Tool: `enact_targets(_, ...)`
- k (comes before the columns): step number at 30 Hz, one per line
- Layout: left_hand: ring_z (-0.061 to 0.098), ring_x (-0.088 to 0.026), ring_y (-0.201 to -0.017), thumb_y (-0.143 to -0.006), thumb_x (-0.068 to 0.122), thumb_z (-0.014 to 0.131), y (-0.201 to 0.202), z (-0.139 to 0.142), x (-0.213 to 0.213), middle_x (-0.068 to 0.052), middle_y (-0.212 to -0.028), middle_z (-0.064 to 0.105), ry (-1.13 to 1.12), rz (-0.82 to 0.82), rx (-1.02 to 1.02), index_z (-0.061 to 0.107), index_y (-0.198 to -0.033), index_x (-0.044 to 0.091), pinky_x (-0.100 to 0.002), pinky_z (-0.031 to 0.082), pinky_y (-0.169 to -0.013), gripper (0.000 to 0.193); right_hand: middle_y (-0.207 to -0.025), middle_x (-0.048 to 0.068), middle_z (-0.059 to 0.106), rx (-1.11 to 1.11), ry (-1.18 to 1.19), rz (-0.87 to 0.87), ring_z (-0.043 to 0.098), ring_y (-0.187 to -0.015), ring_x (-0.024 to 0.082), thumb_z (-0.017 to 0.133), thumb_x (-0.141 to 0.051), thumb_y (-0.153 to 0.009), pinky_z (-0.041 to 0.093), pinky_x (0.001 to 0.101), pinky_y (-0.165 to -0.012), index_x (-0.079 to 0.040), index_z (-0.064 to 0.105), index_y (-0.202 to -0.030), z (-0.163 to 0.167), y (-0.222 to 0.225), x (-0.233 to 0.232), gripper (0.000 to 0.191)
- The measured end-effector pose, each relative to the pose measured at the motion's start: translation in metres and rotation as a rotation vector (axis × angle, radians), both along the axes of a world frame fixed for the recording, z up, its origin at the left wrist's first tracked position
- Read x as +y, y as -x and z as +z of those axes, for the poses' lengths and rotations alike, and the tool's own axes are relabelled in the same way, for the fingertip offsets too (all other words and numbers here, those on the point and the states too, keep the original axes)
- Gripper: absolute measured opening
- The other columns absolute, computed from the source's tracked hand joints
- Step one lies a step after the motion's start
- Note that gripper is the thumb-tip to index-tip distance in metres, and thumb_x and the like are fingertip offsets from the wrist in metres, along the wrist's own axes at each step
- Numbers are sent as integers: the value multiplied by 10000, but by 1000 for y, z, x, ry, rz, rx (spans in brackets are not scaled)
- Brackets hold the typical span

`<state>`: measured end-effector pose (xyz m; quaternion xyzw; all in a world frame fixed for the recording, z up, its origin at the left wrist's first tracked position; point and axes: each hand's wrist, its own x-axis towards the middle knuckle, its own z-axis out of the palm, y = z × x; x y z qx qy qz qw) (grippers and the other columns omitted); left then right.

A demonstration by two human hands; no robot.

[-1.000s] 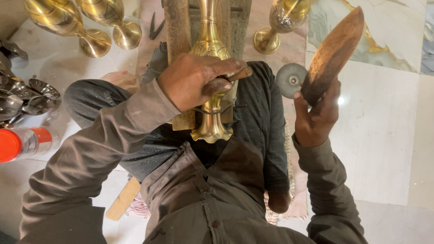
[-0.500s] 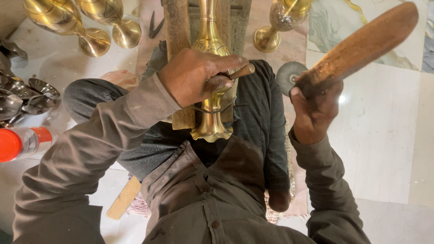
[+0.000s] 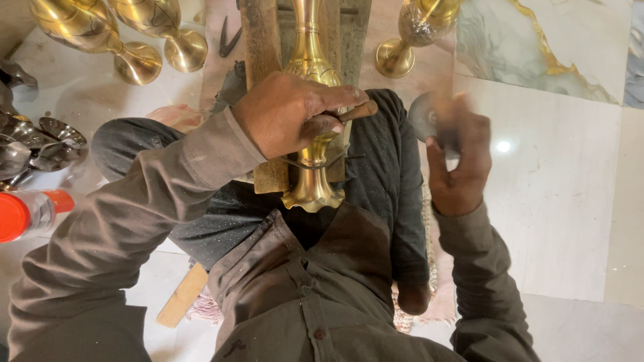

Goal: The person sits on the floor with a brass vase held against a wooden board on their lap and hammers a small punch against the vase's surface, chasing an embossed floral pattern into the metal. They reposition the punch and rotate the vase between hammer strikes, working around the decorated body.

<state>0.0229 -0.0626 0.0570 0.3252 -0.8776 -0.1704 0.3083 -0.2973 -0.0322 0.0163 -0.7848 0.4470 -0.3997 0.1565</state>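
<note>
Down on the lap, a brass vase (image 3: 310, 100) lay lengthwise between two wooden blocks (image 3: 263, 80), its flared foot nearest the body, its neck pointing away. Over it, the left hand (image 3: 288, 110) was clenched around a slim tool with a wooden handle (image 3: 355, 110), tip pressed against the vase's patterned belly. Just to the right, the right hand (image 3: 459, 157) was closed around a mallet handle (image 3: 446, 124), blurred in mid-swing; beside it a round grey disc (image 3: 421, 115) showed. Off to the left sat shiny metal bowls (image 3: 40, 137) and a red-capped bottle (image 3: 27, 213). Farther out on the marble floor (image 3: 557, 194) stood more brass vases (image 3: 107, 37).
</note>
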Motion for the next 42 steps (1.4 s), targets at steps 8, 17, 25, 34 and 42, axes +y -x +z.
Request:
enact_targets(8,739,-326,-849,-961,178,759,4,8,-2,-168,-1058,754,-171,79,-236,591,-1490,191,-439,596,-760,554,-1241,153,591,12,81,13,596,-1079,274,635,141,-923,514,388,-892,-31,509,-1487,3,-5,2,603)
enact_targets(17,741,-338,-980,-927,169,760,-1,1,-7,-142,-1243,724,-74,-59,4,647,-1355,63,-429,609,-858,455,-1288,188,538,36,106,-1,602,-1053,227,653,137,-980,529,317,-854,17,449,-1553,-9,4,2,620)
enact_targets(25,746,-333,-955,-939,189,769,-1,7,-12,-155,-1220,727,-51,-106,12,632,-1369,52,-434,614,-831,471,-1318,183,568,-227,48,11,625,-1086,202,650,127,-1014,551,314,-889,-14,416,-1562,-7,1,7,612)
enact_targets(34,748,-305,-760,-878,147,797,5,11,-13,-177,-990,748,-62,-41,-86,639,-1366,88,-438,602,-684,516,-1343,133,571,-230,8,39,593,-1206,233,633,129,-1022,529,343,-989,-60,436,-1590,-10,-1,5,630)
enact_targets(42,750,-296,-713,-868,88,786,3,1,-18,-160,-874,761,-58,-40,-98,652,-1356,71,-426,610,-684,506,-1274,180,568,92,145,2,617,-1176,302,649,163,-929,568,342,-949,-127,518,-1502,-7,5,3,656)
